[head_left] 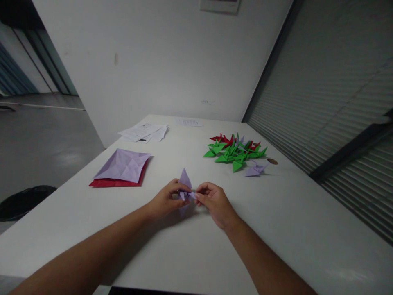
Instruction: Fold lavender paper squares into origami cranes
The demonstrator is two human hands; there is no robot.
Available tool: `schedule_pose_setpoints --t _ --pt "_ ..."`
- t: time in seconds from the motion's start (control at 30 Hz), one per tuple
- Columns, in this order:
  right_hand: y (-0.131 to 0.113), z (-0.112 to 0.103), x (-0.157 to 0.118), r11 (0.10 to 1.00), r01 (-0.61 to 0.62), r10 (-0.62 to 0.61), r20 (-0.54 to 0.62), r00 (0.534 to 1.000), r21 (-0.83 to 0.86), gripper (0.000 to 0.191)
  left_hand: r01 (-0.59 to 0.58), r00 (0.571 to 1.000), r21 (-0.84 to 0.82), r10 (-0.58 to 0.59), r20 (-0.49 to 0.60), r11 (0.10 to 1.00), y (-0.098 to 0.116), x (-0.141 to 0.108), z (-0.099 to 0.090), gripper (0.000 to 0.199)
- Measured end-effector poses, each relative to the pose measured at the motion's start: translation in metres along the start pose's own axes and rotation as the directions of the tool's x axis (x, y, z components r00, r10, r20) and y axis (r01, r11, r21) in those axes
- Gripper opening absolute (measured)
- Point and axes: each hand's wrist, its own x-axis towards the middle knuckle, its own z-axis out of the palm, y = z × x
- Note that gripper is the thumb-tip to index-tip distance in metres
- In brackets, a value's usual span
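Note:
A light purple paper crane [185,179] is held just above the white table, its two wings pointing away from and toward me. My left hand [170,196] is closed round its middle, the thumb on the near side and fingers on the far side. With thumb and fingertips, my right hand [213,200] pinches the narrow point at the crane's right end. Part of the body is hidden behind my left fingers. Farther off to the right, a finished purple crane [256,169] rests on the table beside a heap of green cranes [233,154] and red cranes [227,140].
On the left lie creased purple sheets [123,166] over red paper [116,184]. Printed papers [144,132] are spread farther back. A round table hole [272,161] sits right of the heap. Blinds [331,82] flank the right edge; a black bag [26,200] is at the lower left.

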Motion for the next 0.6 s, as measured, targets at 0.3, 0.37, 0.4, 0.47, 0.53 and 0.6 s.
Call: schedule_pose_setpoints --t 0.3,0.37,0.4,0.47,0.53,0.6 --pt "-0.0082 0.0062 -0.0057 0.995 -0.033 0.027 0.065 0.998 0.09 0.029 -0.023 0.995 -0.021 0.021 -0.099 1.0 -0.0007 -0.0007 0.0064 0.014" --pt "-0.0072 0.0067 -0.006 0.995 -0.026 0.021 0.054 0.998 0.095 0.029 -0.028 0.994 -0.024 0.026 -0.102 0.999 -0.001 -0.0013 0.006 0.014" --pt "-0.0065 0.0069 -0.006 0.995 -0.023 0.019 0.044 0.999 0.093 0.028 -0.035 0.994 -0.026 0.032 -0.1 0.999 -0.0011 -0.0015 0.0059 0.014" --pt "-0.005 0.007 -0.0057 0.996 -0.016 0.015 0.016 1.0 0.089 0.029 -0.053 0.994 -0.03 0.049 -0.1 0.998 -0.001 -0.0018 0.006 0.013" --pt "-0.0044 0.0069 -0.0053 0.996 -0.018 0.018 -0.005 1.0 0.088 0.03 -0.078 0.992 -0.04 0.073 -0.104 0.996 0.0001 -0.0019 0.0064 0.013" --pt "-0.005 0.0067 -0.0052 0.995 -0.041 0.042 -0.001 0.999 0.088 0.032 -0.095 0.99 -0.036 0.09 -0.106 0.995 0.0018 -0.0018 0.0068 0.013"
